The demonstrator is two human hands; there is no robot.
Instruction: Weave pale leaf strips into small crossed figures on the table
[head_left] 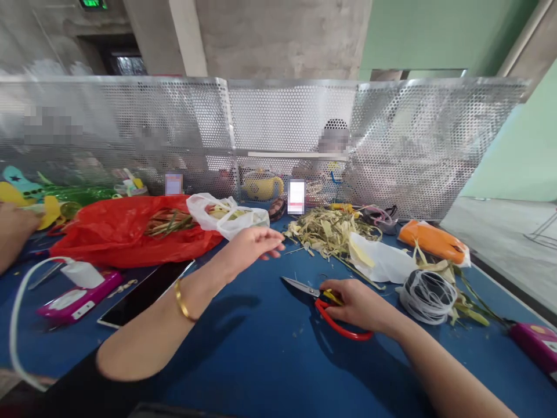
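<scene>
My right hand (354, 302) is closed around scissors with red handles (348, 332), whose metal blades (300, 287) point left, low over the blue table. Something yellow shows between the fingers. My left hand (256, 247), with a gold bangle on the wrist, is stretched out above the table with nothing visible in its fingers. Just beyond its fingertips lies a heap of dried, pale yellow-green leaves (324, 232). Left of this hand, a white plastic bag (252, 219) holds more pale plant pieces. Reddish-brown stalks (169, 223) lie on a red plastic bag (117, 232).
On the right are white paper (383, 264), a coil of white wire (429, 297) and an orange packet (433, 241). A phone (145, 293) and a purple power strip (82, 297) lie left. A perforated metal screen (287, 116) stands behind. Another person's hand (17, 226) is at far left.
</scene>
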